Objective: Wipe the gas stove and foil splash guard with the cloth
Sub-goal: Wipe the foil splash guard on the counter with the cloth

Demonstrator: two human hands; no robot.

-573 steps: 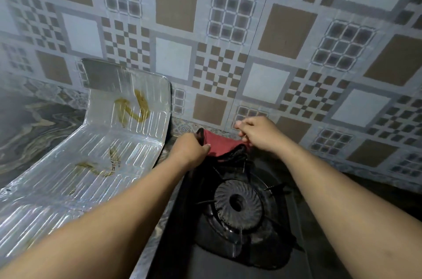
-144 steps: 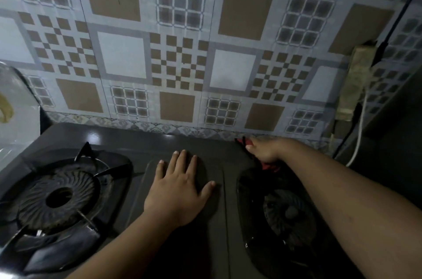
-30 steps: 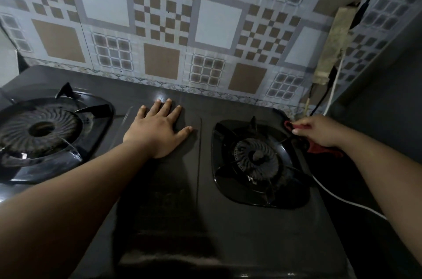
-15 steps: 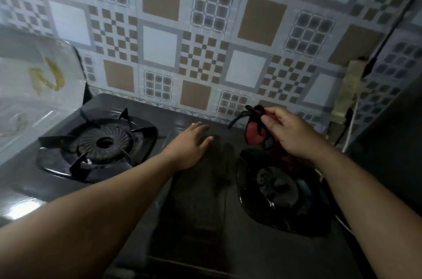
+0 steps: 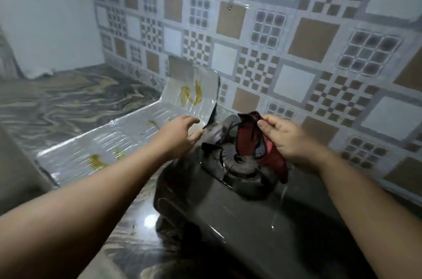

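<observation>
Now right hand pinches cloth hanging lengthwise down; left hand fingers apart.

A home kitchen: a black gas stove with a ringed burner sits on a marbled stone counter, a stained foil splash guard lies beside it, and patterned tiles cover the wall.

Glossy dark smooth gas stove top; shiny ribbed silver foil splash guard with yellow-brown smears; soft matt red cloth; polished marbled stone counter
</observation>
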